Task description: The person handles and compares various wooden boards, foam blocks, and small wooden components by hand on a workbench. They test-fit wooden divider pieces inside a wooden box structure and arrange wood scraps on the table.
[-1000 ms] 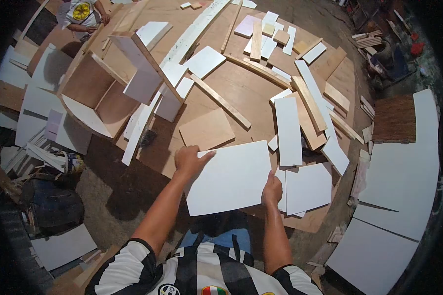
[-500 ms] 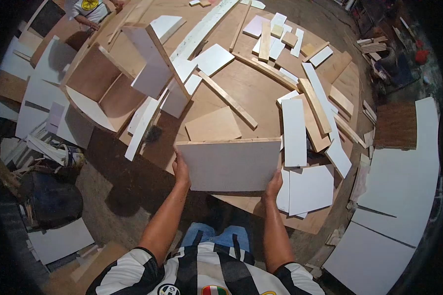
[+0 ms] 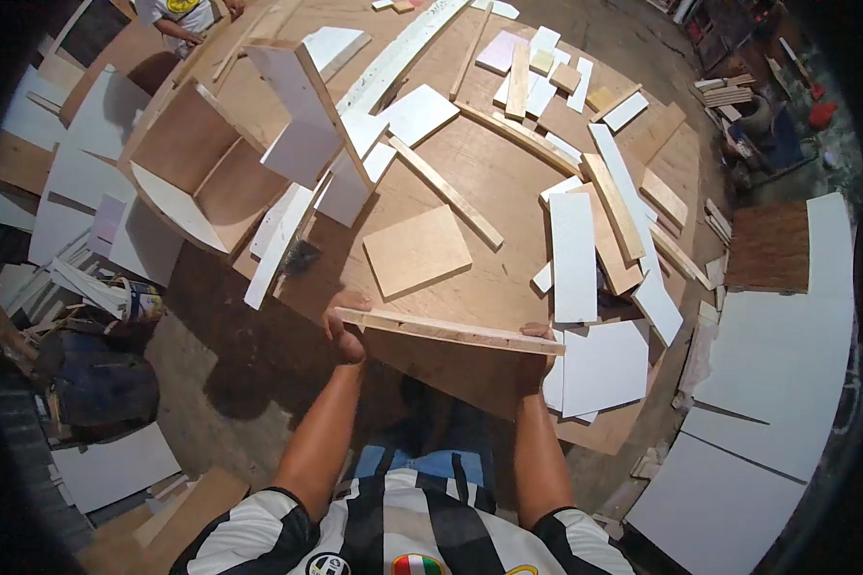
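Note:
Between my two hands is a flat board, seen nearly edge-on, its pale wood edge facing up. My left hand grips its left end, fingers wrapped round it. At the right end, my right hand is closed on the board, with some fingers hidden behind it. Beyond the board, a bare plywood rectangle lies on the worktable. White panels lie close to the right of my right hand.
Open box-like wooden assemblies stand at the table's left. Wood strips and white offcuts are scattered over the table. Large white sheets lie on the right. A co-worker is at the far left.
The board has tilted in my hands: its broad pale face showed before, and now mostly its edge shows. It has come lower, uncovering more of the plywood rectangle.

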`<state>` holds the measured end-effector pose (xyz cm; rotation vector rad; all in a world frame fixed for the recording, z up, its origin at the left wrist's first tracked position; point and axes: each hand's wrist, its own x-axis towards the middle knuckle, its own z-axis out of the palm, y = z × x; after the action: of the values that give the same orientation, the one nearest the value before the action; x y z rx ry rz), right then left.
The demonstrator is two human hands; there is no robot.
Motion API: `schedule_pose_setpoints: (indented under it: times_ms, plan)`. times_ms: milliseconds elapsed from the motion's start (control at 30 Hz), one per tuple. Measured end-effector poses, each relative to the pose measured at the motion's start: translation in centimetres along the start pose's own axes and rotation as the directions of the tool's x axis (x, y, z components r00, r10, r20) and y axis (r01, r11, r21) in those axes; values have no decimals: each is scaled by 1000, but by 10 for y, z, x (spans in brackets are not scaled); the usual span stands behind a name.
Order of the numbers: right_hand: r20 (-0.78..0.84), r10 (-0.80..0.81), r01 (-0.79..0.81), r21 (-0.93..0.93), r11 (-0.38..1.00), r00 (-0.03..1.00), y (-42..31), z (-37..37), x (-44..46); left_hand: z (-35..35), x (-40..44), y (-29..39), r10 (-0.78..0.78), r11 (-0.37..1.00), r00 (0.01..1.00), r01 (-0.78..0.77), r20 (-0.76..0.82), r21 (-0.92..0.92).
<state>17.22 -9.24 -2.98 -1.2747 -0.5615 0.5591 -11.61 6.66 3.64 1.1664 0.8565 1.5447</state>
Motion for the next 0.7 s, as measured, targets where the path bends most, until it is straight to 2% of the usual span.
schedule_pose_setpoints:
  times_ms: [33, 67, 133, 167, 267, 333, 367, 467, 533, 567, 600, 667, 700]
  plan:
    - [21, -32, 32, -12, 999, 999, 2, -1, -1, 4, 0, 2, 136, 987, 991, -134, -8, 89]
    - [41, -65, 66, -25, 998, 997, 2, -5, -2, 6, -1, 7, 130, 989, 991, -130, -6, 76]
    - [45, -80, 82, -55, 995, 996, -12, -1, -4, 5, -8, 21, -85, 991, 994, 90, -62, 95]
    - [58, -86, 90, -67, 994, 995, -18, 2, -4, 9, -10, 25, -129, 990, 986, 135, -106, 47]
    - [68, -31, 40, -138, 990, 997, -22, -3, -6, 7, -13, 24, -109, 994, 989, 112, -95, 21]
    - [103, -175, 189, -155, 970, 979, -19, -6, -8, 10, -17, 23, -104, 994, 991, 107, -85, 30]
    - [99, -178, 192, -158, 969, 979, -18, -9, -9, 12, -18, 22, -93, 995, 992, 96, -82, 40]
    - [76, -102, 116, -206, 972, 992, -22, -21, -10, 20, -15, 17, -62, 998, 995, 63, -72, 11]
    - [6, 220, -218, -110, 970, 976, -37, -19, -11, 21, -14, 16, -68, 996, 994, 74, -90, 55]
    - [72, 137, -117, -230, 966, 988, -47, -21, -11, 24, -13, 15, -70, 991, 991, 82, -113, 108]
    - [63, 130, -112, -233, 966, 990, -49, -21, -9, 30, -12, 16, -72, 992, 992, 82, -104, 99]
    - [47, 229, -215, -200, 956, 972, -41, -27, -8, 41, -15, 20, -48, 961, 953, 125, -301, 245]
    - [65, 279, -259, -224, 940, 958, -17, -43, -6, 47, -20, 20, -110, 981, 948, 152, -297, 124]
